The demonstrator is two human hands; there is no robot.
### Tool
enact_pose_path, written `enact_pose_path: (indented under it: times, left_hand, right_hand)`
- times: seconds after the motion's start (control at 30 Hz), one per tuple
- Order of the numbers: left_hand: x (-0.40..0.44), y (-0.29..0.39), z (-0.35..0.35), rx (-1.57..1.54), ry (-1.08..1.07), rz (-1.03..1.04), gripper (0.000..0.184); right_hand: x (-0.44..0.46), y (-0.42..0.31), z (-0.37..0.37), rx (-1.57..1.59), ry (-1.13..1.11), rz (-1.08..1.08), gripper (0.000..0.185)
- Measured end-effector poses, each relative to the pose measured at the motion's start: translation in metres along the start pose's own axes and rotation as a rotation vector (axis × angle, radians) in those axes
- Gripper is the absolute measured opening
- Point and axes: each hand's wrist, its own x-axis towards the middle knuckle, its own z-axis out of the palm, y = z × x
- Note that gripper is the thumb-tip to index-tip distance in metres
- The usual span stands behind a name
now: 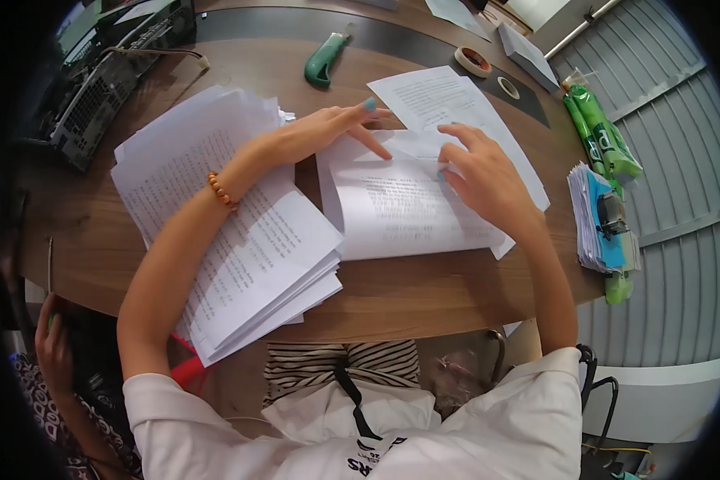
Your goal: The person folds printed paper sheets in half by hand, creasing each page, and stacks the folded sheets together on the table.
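A printed sheet (400, 204), curled at its left side, lies before me on the wooden table. My left hand (328, 132) reaches over its top left edge, fingers spread, palm down. On the upper right part of that sheet rests my right hand (480, 172), its fingers bent and apart. Another printed page (428, 100) lies partly under it, toward the back right. Under my left forearm is a thick, fanned stack of printed papers (256, 256), whose near corner hangs past the table edge.
A green-handled cutter (325, 62) and a tape roll (473, 62) lie farther back. An opened metal device (96, 88) stands at the left back. Clipped papers (590, 216) and green packets (600, 132) are at the right. Another person's hand (54, 344) shows at lower left.
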Motion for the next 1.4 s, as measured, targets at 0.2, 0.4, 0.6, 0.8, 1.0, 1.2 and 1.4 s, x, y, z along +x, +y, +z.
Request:
enact_pose_path:
  times: [0.2,0.4,0.6,0.8,1.0,1.2,1.4]
  left_hand:
    - [0.002,-0.012,0.001,0.159,0.064,0.115,0.038]
    - [0.004,-0.015,0.007,0.366,0.111,0.224,0.054]
    - [0.004,-0.010,0.006,0.418,0.081,0.134,0.059]
    - [0.004,-0.008,0.009,0.386,0.117,0.128,0.053]
    - [0.005,-0.009,0.009,0.392,0.141,0.134,0.049]
    - [0.003,-0.006,0.008,0.395,0.143,0.122,0.047]
    - [0.005,-0.005,0.008,0.390,0.150,0.083,0.047]
  right_hand:
    - [0.026,-0.001,0.022,-0.060,0.112,0.100,0.008]
    - [0.032,0.007,0.044,-0.069,0.293,0.054,0.009]
    - [0.037,0.010,0.054,0.092,0.205,0.175,0.013]
    - [0.037,0.011,0.064,0.088,0.321,0.149,0.019]
    - [0.035,0.009,0.062,-0.147,0.499,0.091,0.021]
    - [0.026,-0.004,0.034,0.325,-0.068,0.353,0.020]
    - [0.017,-0.004,0.046,0.256,0.013,0.227,0.028]
